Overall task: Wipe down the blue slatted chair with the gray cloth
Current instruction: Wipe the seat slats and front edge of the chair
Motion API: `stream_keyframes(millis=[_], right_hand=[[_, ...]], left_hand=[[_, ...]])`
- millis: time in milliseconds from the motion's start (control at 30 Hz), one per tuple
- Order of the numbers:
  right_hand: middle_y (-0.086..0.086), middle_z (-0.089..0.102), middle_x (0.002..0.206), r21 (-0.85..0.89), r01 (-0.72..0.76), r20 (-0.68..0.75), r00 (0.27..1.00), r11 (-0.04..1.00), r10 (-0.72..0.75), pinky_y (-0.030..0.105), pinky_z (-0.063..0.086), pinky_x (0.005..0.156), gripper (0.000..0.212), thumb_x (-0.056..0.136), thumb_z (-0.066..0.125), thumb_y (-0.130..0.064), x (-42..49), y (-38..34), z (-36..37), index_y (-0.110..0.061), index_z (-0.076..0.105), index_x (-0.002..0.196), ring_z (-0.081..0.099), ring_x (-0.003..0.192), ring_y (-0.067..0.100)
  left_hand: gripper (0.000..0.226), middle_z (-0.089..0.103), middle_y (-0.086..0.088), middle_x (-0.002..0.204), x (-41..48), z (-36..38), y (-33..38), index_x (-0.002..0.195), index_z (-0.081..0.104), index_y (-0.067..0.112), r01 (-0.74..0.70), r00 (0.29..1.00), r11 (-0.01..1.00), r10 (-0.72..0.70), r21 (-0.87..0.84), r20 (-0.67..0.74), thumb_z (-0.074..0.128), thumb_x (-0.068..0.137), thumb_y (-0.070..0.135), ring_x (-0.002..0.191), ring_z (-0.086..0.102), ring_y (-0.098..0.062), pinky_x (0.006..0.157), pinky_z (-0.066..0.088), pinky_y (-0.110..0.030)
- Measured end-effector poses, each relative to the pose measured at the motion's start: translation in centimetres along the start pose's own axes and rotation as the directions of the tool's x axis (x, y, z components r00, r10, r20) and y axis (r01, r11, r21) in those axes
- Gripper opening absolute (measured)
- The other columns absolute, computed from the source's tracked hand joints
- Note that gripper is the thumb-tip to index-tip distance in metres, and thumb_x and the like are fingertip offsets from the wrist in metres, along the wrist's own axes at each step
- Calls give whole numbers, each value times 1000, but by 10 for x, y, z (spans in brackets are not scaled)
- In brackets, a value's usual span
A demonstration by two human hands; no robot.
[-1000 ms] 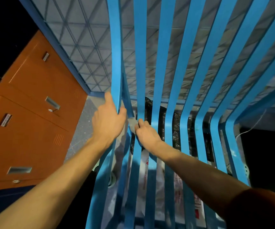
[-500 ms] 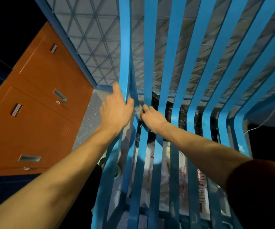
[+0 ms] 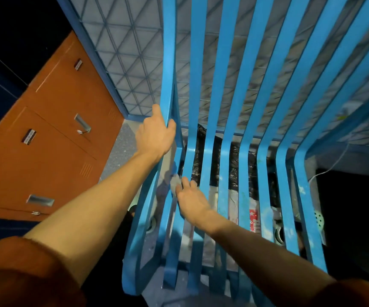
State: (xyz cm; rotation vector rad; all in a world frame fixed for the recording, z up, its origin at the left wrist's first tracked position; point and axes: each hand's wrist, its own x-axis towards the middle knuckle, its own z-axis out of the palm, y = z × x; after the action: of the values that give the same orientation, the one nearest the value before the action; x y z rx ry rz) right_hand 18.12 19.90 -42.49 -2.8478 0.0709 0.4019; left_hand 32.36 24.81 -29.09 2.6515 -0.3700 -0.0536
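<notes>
The blue slatted chair (image 3: 225, 107) fills the right of the head view, its slats curving from the back down into the seat. My left hand (image 3: 154, 136) grips the leftmost slat at the bend, thumb on the inner side. My right hand (image 3: 192, 198) lies on the seat between the first slats and presses a small gray cloth (image 3: 175, 181) under its fingertips against a slat. Most of the cloth is hidden beneath the fingers.
An orange metal cabinet (image 3: 52, 138) with silver handles stands at the left. Behind the chair is a gray panel with a triangle pattern (image 3: 121, 52). A black plastic bag (image 3: 234, 156) and white printed bags lie under the seat. A white cord (image 3: 332, 165) hangs at right.
My right hand has slid with the cloth down from the bend toward the front of the seat. My left hand keeps its hold on the leftmost slat. The camera has pulled back.
</notes>
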Motion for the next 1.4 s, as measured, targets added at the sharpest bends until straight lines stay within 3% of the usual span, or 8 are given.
stream_keyframes(millis=[167, 467, 600, 700, 833, 1033, 1200, 1400], right_hand=[[21, 37, 131, 64, 39, 16, 999, 997, -40, 45, 43, 96, 60, 83, 43, 13, -59, -23, 14, 2, 34, 141, 41, 118, 38], [20, 35, 134, 96, 83, 47, 995, 992, -88, 48, 41, 94, 54, 90, 42, 6, -115, -51, 37, -2, 33, 143, 40, 119, 40], [19, 33, 137, 132, 97, 84, 991, 986, -109, 48, 39, 99, 61, 89, 52, 4, -132, -61, 47, -3, 28, 145, 37, 122, 39], [20, 33, 136, 158, 104, 102, 987, 982, -121, 48, 40, 97, 51, 94, 44, 3, -138, -62, 48, -2, 31, 143, 37, 121, 39], [19, 38, 136, 262, 67, 78, 993, 963, -90, 49, 39, 92, 39, 100, 39, -5, -123, -49, 40, -3, 44, 139, 39, 121, 39], [20, 42, 129, 267, 53, 12, 998, 962, -58, 48, 39, 89, 30, 102, 36, -6, -76, -23, 26, -1, 50, 129, 43, 114, 40], [15, 39, 111, 327, -22, 10, 1000, 945, 20, 47, 47, 81, 24, 95, 47, 3, -31, 4, 18, -3, 52, 118, 49, 104, 36], [23, 46, 123, 349, -64, -15, 997, 935, 74, 51, 43, 92, 29, 98, 45, -5, 22, 33, 3, -3, 57, 124, 47, 110, 40]], left_hand=[[36, 53, -8, 89, -13, -4, 3, 127, 40, 12, 2, 1000, 1000, -2, -21, -3, 39, 102, 37, 73, 46, -29, 63, 33, -35], [37, 54, -7, 85, -66, -9, -15, 129, 39, 14, 4, 999, 1000, -4, -1, 48, 37, 102, 39, 72, 47, -29, 62, 31, -36], [36, 56, -8, 88, -83, -9, -24, 128, 41, 16, 12, 998, 1000, -11, -6, 56, 37, 102, 40, 75, 49, -31, 64, 33, -37], [34, 60, -10, 89, -92, -9, -28, 127, 40, 16, 11, 998, 1000, -9, -29, 68, 39, 101, 39, 76, 55, -34, 62, 37, -38], [34, 57, -8, 86, -95, -11, -26, 127, 39, 15, 2, 998, 1000, -1, -14, 71, 43, 100, 36, 74, 54, -33, 62, 37, -37], [34, 52, -7, 85, -92, -9, -24, 127, 36, 14, 15, 996, 996, -22, 83, 83, 46, 98, 30, 70, 47, -29, 62, 36, -37], [33, 56, -11, 85, -88, -7, -24, 127, 36, 15, 23, 996, 996, -29, 85, 82, 45, 98, 30, 69, 48, -31, 62, 38, -38], [36, 65, -18, 90, -89, -4, -28, 128, 36, 14, 4, 998, 998, -7, 55, 67, 47, 98, 29, 79, 60, -41, 66, 47, -45]])
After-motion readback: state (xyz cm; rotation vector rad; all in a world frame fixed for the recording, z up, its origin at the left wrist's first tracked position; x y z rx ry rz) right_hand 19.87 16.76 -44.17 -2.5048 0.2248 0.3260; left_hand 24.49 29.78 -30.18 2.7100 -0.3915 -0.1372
